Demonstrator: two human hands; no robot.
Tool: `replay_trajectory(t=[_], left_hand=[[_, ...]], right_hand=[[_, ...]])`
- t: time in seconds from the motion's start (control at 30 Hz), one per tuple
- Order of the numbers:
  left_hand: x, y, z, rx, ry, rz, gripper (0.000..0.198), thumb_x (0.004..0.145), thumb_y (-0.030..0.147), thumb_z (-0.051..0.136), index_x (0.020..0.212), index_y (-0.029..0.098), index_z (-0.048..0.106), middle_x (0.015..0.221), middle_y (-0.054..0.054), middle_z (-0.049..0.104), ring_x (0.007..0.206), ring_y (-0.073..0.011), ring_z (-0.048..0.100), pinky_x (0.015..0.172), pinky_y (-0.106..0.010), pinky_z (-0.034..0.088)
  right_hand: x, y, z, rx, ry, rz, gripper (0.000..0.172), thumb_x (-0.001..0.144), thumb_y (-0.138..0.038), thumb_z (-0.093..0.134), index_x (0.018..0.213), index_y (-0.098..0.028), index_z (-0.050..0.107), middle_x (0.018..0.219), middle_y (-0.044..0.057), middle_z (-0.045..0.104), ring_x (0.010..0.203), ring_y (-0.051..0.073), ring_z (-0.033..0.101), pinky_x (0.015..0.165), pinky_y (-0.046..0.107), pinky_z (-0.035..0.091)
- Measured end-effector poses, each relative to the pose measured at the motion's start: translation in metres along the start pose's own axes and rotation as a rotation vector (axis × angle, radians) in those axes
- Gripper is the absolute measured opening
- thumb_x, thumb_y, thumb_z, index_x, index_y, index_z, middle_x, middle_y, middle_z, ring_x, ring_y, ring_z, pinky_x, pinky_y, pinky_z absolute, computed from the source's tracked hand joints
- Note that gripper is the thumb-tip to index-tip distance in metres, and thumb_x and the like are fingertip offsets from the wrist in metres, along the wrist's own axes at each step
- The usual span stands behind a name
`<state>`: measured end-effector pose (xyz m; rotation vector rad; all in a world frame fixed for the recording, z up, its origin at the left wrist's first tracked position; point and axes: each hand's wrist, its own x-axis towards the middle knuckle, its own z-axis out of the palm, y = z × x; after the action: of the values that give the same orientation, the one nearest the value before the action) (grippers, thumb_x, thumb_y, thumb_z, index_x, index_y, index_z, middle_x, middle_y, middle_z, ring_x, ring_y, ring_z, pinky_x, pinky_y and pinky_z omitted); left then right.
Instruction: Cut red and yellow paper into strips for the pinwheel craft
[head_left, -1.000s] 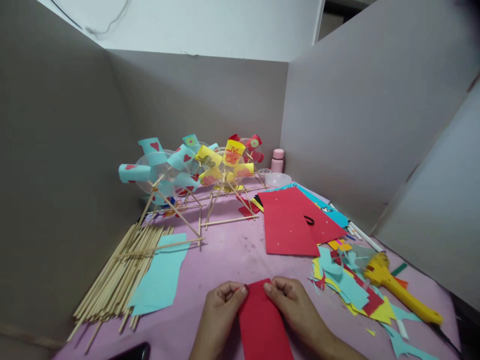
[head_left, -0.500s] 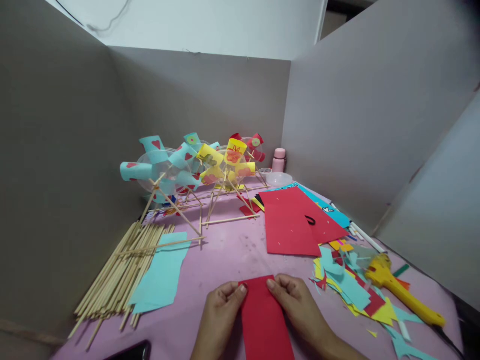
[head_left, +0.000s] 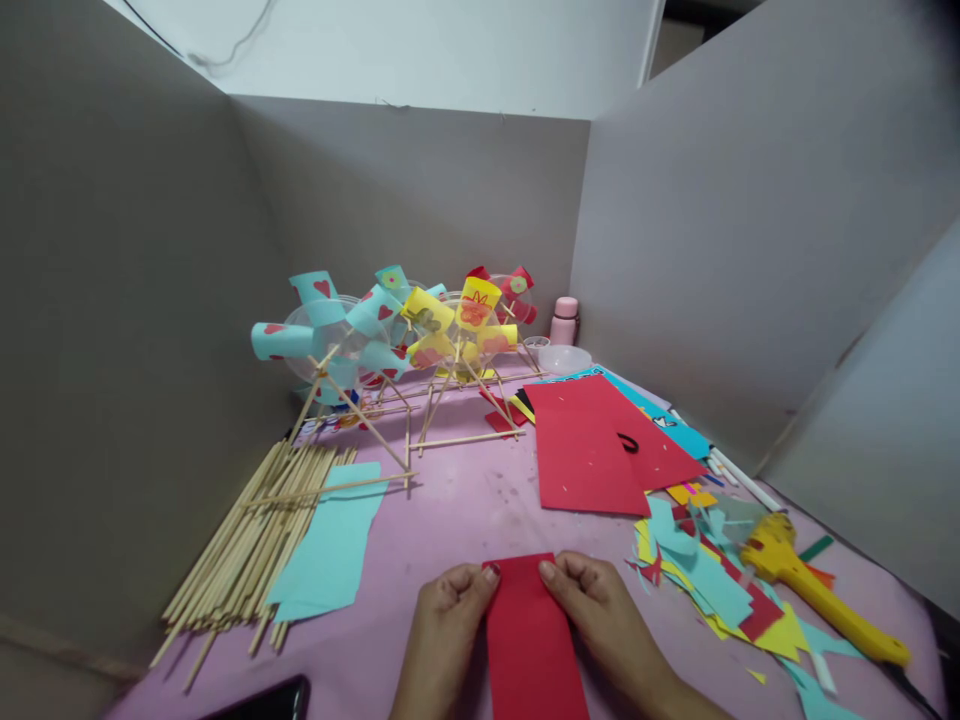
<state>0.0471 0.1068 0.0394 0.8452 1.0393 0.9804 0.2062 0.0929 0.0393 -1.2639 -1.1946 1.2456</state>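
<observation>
A red paper strip (head_left: 534, 640) lies on the pink table (head_left: 457, 510) at the near edge. My left hand (head_left: 448, 625) pinches its far left corner with thumb and curled fingers. My right hand (head_left: 600, 620) pinches the far right corner the same way. Both thumbs rest on top of the strip's far end. The strip's near end runs out of the frame.
Wooden sticks (head_left: 247, 540) and a light blue sheet (head_left: 330, 545) lie at the left. Paper pinwheels on stick frames (head_left: 390, 335) stand at the back. Red sheets (head_left: 600, 445), paper scraps (head_left: 705, 570), a yellow glue gun (head_left: 817, 585), a pink bottle (head_left: 564, 320) and a phone (head_left: 262, 700) surround. Grey partitions enclose the table.
Both hands stay pinched on the red strip's far corners. The view has drifted slightly, so everything sits a little to the right.
</observation>
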Motion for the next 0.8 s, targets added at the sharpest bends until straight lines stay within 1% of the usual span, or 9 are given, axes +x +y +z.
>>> replay_trajectory(t=[0.23, 0.33, 0.47, 0.6, 0.67, 0.73, 0.8], left_hand=[[-0.001, 0.0044, 0.0011, 0.028, 0.017, 0.008, 0.031, 0.07, 0.041, 0.07, 0.061, 0.013, 0.061, 0.055, 0.0, 0.059, 0.05, -0.0096, 0.049, 0.052, -0.024, 0.037], [-0.0008, 0.0053, 0.001, 0.03, 0.034, 0.015, 0.031, 0.068, 0.041, 0.071, 0.06, 0.013, 0.061, 0.054, 0.001, 0.059, 0.049, -0.0092, 0.048, 0.051, -0.024, 0.037], [0.0011, 0.0025, -0.0014, 0.031, 0.061, 0.014, 0.033, 0.066, 0.043, 0.072, 0.06, 0.013, 0.062, 0.055, 0.0, 0.06, 0.05, -0.0103, 0.05, 0.052, -0.024, 0.038], [0.0034, -0.0014, -0.0022, 0.023, 0.054, 0.016, 0.034, 0.062, 0.043, 0.075, 0.056, 0.014, 0.06, 0.051, 0.002, 0.057, 0.046, -0.008, 0.047, 0.048, -0.022, 0.035], [0.0038, -0.0021, -0.0013, 0.012, 0.039, 0.013, 0.031, 0.062, 0.042, 0.076, 0.06, 0.014, 0.061, 0.052, 0.002, 0.059, 0.047, -0.009, 0.05, 0.049, -0.022, 0.036], [0.0034, -0.0011, -0.0002, 0.004, 0.023, 0.013, 0.029, 0.061, 0.041, 0.076, 0.067, 0.014, 0.065, 0.056, 0.0, 0.063, 0.052, -0.0116, 0.055, 0.053, -0.024, 0.04], [0.0028, 0.0012, 0.0006, 0.003, 0.021, 0.023, 0.03, 0.061, 0.04, 0.077, 0.071, 0.014, 0.067, 0.061, -0.001, 0.065, 0.057, -0.0127, 0.057, 0.056, -0.024, 0.042]], right_hand=[[-0.0016, 0.0002, 0.0013, -0.008, -0.013, -0.004, 0.044, 0.078, -0.058, 0.052, 0.059, -0.019, 0.042, 0.056, -0.004, 0.037, 0.054, 0.01, 0.03, 0.049, 0.025, 0.024], [-0.0011, 0.0006, 0.0016, 0.024, -0.02, 0.005, 0.045, 0.077, -0.058, 0.053, 0.058, -0.019, 0.042, 0.056, -0.005, 0.037, 0.053, 0.01, 0.03, 0.048, 0.024, 0.024], [0.001, 0.0026, 0.0018, 0.089, -0.041, 0.016, 0.045, 0.075, -0.057, 0.057, 0.058, -0.018, 0.043, 0.055, -0.005, 0.038, 0.052, 0.009, 0.031, 0.048, 0.023, 0.025], [0.0024, 0.0077, 0.0018, 0.161, -0.049, 0.029, 0.041, 0.073, -0.055, 0.062, 0.07, -0.016, 0.052, 0.058, -0.004, 0.046, 0.052, 0.009, 0.038, 0.049, 0.022, 0.028], [0.0023, 0.0088, 0.0014, 0.188, -0.044, 0.032, 0.04, 0.072, -0.054, 0.064, 0.072, -0.015, 0.054, 0.059, -0.004, 0.048, 0.052, 0.009, 0.04, 0.049, 0.022, 0.029], [0.0018, 0.0084, 0.001, 0.172, -0.039, 0.029, 0.041, 0.072, -0.055, 0.064, 0.069, -0.015, 0.055, 0.057, -0.004, 0.048, 0.051, 0.009, 0.04, 0.048, 0.022, 0.029], [0.0014, 0.0073, 0.0008, 0.154, -0.043, 0.03, 0.042, 0.073, -0.055, 0.063, 0.07, -0.014, 0.055, 0.056, -0.004, 0.047, 0.051, 0.009, 0.039, 0.048, 0.022, 0.029]])
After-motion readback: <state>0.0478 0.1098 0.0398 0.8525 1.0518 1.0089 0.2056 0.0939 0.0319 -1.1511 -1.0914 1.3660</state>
